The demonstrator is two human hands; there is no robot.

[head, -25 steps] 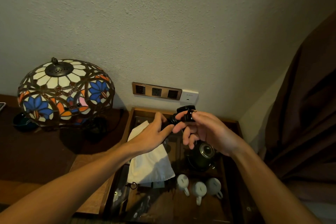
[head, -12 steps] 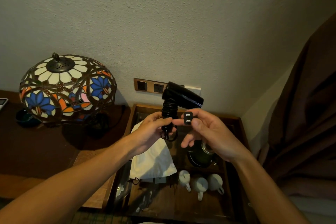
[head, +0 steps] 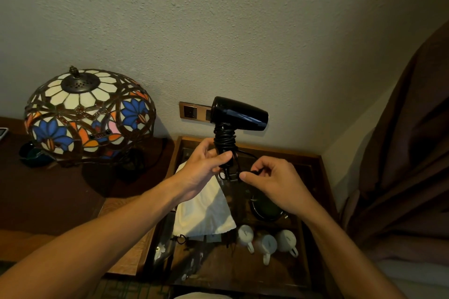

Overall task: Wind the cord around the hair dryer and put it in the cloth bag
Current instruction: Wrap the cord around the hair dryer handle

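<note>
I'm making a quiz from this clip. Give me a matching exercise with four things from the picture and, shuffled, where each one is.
Things:
1. hair dryer
2. cloth bag
3. mugs
4. lamp

Places:
A. lying on the tray under the left forearm
B. standing on the dark table at the left
C. held upright by its handle in the left hand
D. side by side at the tray's near end

Pairs: 1-C, 2-A, 3-D, 4-B

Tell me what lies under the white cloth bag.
The cloth bag lies on the glass-topped wooden tray; dark glass shows around its edges. Whatever sits directly beneath is covered by the fabric and the left hand.
</note>
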